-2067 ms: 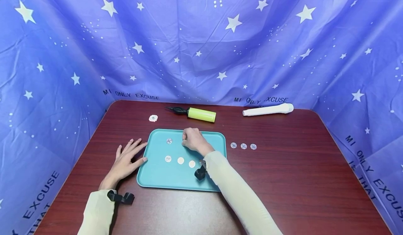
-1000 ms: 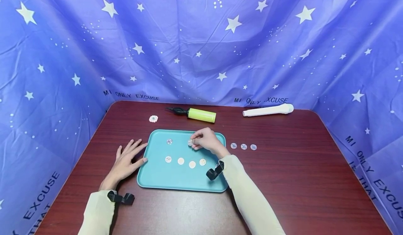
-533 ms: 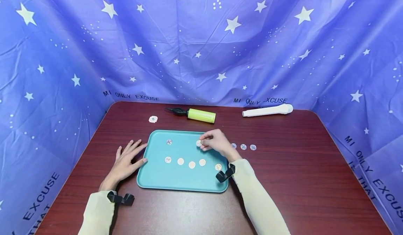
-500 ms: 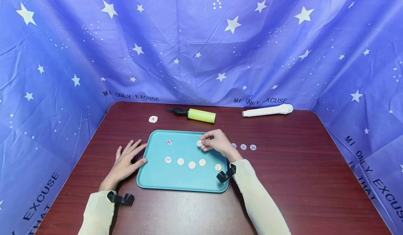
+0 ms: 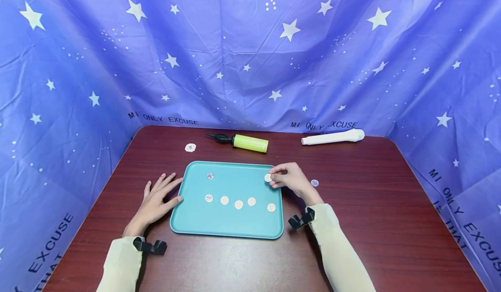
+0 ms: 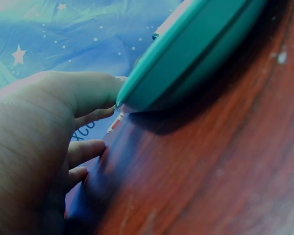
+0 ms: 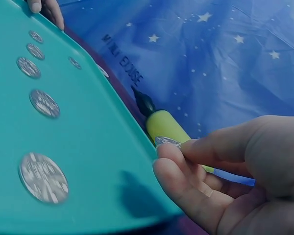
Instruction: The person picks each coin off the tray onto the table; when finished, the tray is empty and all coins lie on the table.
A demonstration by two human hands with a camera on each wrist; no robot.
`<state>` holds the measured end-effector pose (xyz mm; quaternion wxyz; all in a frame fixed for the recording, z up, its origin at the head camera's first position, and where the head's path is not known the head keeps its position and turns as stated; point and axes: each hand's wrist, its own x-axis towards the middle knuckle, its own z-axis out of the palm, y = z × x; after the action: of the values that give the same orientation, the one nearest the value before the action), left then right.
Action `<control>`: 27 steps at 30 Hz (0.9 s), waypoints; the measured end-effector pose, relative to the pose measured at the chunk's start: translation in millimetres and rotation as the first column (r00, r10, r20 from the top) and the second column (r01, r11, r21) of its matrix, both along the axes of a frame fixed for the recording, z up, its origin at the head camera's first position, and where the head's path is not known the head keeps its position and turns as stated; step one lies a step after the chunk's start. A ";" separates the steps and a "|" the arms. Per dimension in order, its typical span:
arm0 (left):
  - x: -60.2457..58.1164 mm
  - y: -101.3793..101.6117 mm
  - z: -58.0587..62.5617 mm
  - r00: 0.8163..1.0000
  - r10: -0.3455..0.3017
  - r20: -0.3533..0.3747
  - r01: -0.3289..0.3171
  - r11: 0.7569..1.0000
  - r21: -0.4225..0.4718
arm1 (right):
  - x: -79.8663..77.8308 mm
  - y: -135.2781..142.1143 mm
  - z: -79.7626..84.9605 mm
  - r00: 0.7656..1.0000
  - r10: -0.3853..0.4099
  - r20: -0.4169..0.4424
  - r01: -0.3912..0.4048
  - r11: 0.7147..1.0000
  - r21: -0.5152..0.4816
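My right hand [image 5: 291, 179] pinches a silvery coin-like disc [image 5: 268, 177] between thumb and fingers, just above the right rim of the turquoise tray [image 5: 227, 224]. In the right wrist view the disc [image 7: 167, 142] shows edge-on at the fingertips, with a shadow on the tray below. My left hand [image 5: 158, 200] lies with fingers spread, its thumb and forefinger touching the tray's left rim. Inside the tray, several discs form a row, including a left one [image 5: 209, 198] and a right one [image 5: 271, 207]. Another disc [image 5: 210, 176] lies farther back on the left.
One more disc [image 5: 315, 182] lies on the table right of the tray, partly near my right wrist. Behind the tray are a yellow-green hand pump [image 5: 250, 143], a small white scalloped piece [image 5: 190, 147] and a white stick [image 5: 332, 137]. A starry blue curtain [image 5: 250, 66] surrounds the table.
My right hand has lifted a disc from the tray's back middle and carried it right to the rim. It now covers two of the table discs. The left hand stays put.
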<state>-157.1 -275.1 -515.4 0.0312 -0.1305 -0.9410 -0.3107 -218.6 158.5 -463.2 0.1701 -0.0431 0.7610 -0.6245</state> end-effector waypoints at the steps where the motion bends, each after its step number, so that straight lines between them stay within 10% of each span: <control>1: 0.2 0.0 0.3 1.000 0.000 -0.001 0.000 1.000 0.001 | 0.5 3.9 0.0 1.000 0.000 -0.004 0.000 1.000 -0.001; 27: 0.8 -0.3 0.1 1.000 0.000 -0.001 0.000 1.000 -0.002 | 10.1 90.1 -5.3 0.990 -0.140 -0.020 0.138 0.986 -0.090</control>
<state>-156.3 -275.4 -515.3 0.0315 -0.1306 -0.9414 -0.3094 -208.6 248.6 -468.5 0.1140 -0.0057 0.7360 -0.6673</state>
